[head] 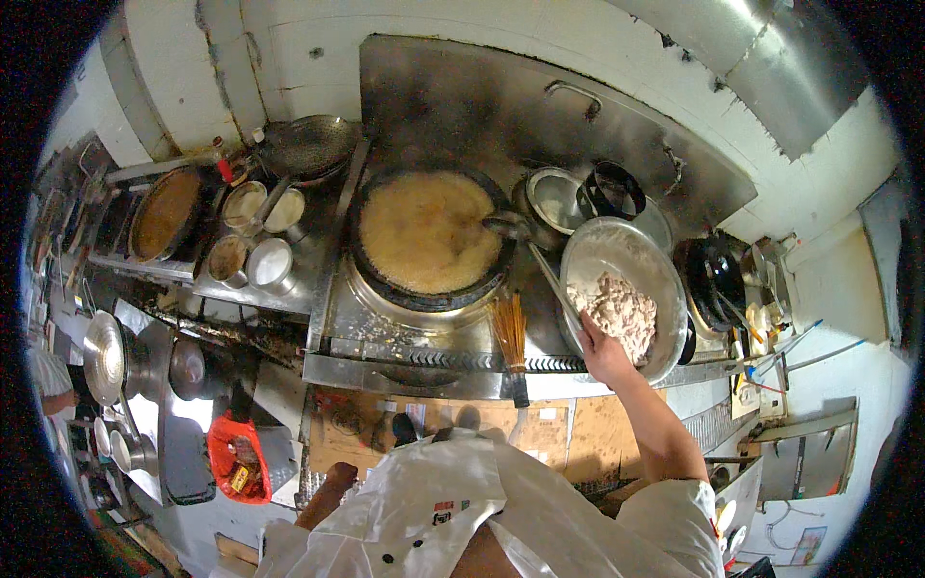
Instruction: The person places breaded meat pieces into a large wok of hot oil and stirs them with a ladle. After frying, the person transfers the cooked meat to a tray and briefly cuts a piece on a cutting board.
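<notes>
My right hand [605, 352] grips the long metal handle [555, 282] of what looks like a ladle. Its dark head [506, 225] rests at the right rim of a large wok [394, 296] full of foaming, yellowish oil [430, 231]. Beneath and beside that hand stands a wide metal bowl [603, 242], tilted towards me. Pale pink pieces that look like coated raw meat [621, 314] lie in it. My left hand [341, 477] hangs low beside my body, away from the stove; its fingers look curled, but their details are too dark to tell.
A bamboo wok brush [510, 332] lies across the stove's front edge. Behind the bowl are a metal pot [556, 199] and a black ring [614, 189]. Several containers, including a white-filled one [270, 264], stand left. A red bag [238, 459] lines a bin below.
</notes>
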`<action>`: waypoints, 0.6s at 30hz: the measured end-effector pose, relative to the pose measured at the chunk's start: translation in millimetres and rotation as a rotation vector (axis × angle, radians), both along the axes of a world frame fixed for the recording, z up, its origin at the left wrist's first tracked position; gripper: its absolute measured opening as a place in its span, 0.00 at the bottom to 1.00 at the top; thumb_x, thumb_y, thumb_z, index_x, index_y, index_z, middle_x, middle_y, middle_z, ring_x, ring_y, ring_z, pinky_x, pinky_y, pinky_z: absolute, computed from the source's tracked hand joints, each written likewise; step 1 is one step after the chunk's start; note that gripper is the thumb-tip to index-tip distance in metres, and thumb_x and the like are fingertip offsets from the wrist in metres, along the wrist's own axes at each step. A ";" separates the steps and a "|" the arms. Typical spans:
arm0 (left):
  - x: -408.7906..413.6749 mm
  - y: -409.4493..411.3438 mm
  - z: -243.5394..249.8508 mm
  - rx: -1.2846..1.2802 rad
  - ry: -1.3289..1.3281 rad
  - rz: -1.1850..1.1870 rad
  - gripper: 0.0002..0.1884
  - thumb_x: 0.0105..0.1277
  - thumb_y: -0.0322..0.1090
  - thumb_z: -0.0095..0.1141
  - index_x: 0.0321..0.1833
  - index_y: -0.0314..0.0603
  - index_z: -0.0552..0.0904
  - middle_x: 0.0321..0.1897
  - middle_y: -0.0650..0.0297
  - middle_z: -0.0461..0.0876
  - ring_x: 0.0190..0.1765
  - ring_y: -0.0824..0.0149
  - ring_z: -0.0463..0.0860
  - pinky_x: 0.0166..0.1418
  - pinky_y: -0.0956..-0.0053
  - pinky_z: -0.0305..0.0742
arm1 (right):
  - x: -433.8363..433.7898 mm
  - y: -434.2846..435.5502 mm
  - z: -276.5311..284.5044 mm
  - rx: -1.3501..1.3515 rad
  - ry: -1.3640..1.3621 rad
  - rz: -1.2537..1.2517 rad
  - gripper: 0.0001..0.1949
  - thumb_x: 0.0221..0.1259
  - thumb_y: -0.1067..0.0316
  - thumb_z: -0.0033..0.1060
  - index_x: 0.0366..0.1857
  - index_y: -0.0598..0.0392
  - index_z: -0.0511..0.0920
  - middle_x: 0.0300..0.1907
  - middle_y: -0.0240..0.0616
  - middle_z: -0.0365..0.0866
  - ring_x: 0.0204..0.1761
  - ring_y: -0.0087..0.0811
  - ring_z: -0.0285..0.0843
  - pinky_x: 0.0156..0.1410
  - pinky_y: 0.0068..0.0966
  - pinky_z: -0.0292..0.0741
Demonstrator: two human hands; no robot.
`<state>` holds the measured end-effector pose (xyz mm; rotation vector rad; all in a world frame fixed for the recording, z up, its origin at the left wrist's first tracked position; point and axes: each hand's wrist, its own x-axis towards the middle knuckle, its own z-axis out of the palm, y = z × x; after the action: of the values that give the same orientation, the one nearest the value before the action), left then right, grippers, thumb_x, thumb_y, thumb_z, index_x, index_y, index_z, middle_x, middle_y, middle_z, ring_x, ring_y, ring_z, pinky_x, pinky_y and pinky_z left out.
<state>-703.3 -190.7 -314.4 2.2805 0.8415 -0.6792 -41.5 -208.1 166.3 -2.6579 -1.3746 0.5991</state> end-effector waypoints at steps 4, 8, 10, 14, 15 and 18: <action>6.1 10.0 6.4 0.103 -0.037 -0.060 0.07 0.57 0.39 0.60 0.34 0.47 0.84 0.31 0.59 0.86 0.38 0.56 0.86 0.38 0.59 0.81 | -5.9 13.7 -4.3 -0.060 -0.025 0.045 0.28 0.75 0.54 0.38 0.77 0.41 0.52 0.34 0.63 0.82 0.39 0.61 0.82 0.47 0.52 0.78; 1.2 2.2 29.1 -0.131 -0.242 0.298 0.07 0.57 0.39 0.62 0.34 0.46 0.85 0.31 0.59 0.86 0.39 0.57 0.87 0.38 0.60 0.81 | 0.3 -11.2 -34.2 0.008 -0.162 0.102 0.28 0.74 0.54 0.42 0.76 0.41 0.55 0.29 0.62 0.81 0.32 0.62 0.81 0.42 0.53 0.78; 10.0 -2.5 39.1 -0.010 0.040 -0.003 0.08 0.58 0.39 0.61 0.35 0.45 0.85 0.33 0.58 0.87 0.39 0.57 0.87 0.39 0.61 0.82 | 0.2 -24.2 -44.7 0.130 -0.231 0.177 0.28 0.73 0.56 0.45 0.75 0.42 0.57 0.25 0.60 0.81 0.28 0.62 0.79 0.38 0.54 0.77; -0.4 -24.8 28.3 -0.023 0.048 0.030 0.08 0.59 0.39 0.61 0.36 0.45 0.85 0.35 0.58 0.87 0.41 0.57 0.87 0.41 0.62 0.82 | -11.4 -38.1 -30.8 0.102 -0.068 0.058 0.28 0.72 0.58 0.47 0.75 0.47 0.58 0.24 0.60 0.79 0.28 0.61 0.80 0.37 0.52 0.76; -2.0 -29.0 25.3 -0.048 0.020 0.075 0.08 0.59 0.39 0.61 0.37 0.45 0.85 0.35 0.58 0.87 0.41 0.57 0.87 0.41 0.62 0.82 | -6.0 -48.7 -36.8 0.091 -0.090 0.043 0.28 0.73 0.58 0.47 0.75 0.45 0.57 0.25 0.59 0.80 0.29 0.60 0.80 0.38 0.52 0.77; -8.2 -40.6 18.9 -0.094 -0.015 0.157 0.08 0.59 0.39 0.61 0.37 0.45 0.85 0.36 0.58 0.87 0.42 0.57 0.86 0.42 0.61 0.82 | 5.2 -65.5 -51.9 0.067 -0.089 -0.010 0.28 0.73 0.56 0.46 0.75 0.38 0.55 0.29 0.59 0.82 0.32 0.61 0.81 0.41 0.53 0.78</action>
<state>-711.5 -231.3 -295.6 2.1085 0.9499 -0.6163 -36.3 -273.6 114.4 -2.6658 -1.3767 0.4310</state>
